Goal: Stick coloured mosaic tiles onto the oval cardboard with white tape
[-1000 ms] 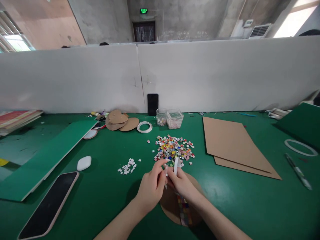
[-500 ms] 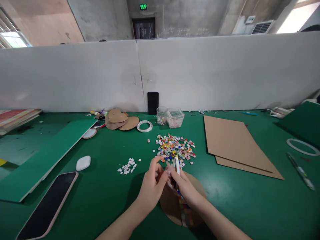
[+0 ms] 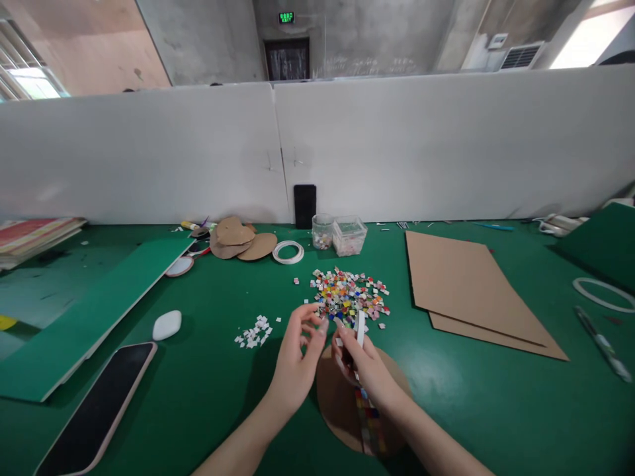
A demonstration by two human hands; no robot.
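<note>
My right hand (image 3: 364, 360) is wrapped round a white roll of tape (image 3: 360, 325), above a round brown cardboard piece (image 3: 335, 406). A strip of coloured mosaic tiles (image 3: 368, 420) lies on that cardboard, partly under my right wrist. Just left of it, my left hand (image 3: 300, 347) has its fingers curled, thumb near the fingertips; whether anything small is between them cannot be made out. Beyond both hands is a loose pile of colourful tiles (image 3: 347, 291).
White scraps (image 3: 254, 332), a white case (image 3: 167, 325) and a phone (image 3: 99, 410) lie left. Cardboard sheets (image 3: 461, 284) lie right. Behind are clear containers (image 3: 349, 236), a white ring (image 3: 288, 252) and cardboard discs (image 3: 232, 237), before a white partition (image 3: 421, 145).
My hands have moved apart; the left fingers have come away from the right ones. The tape roll has shifted slightly right with my right hand.
</note>
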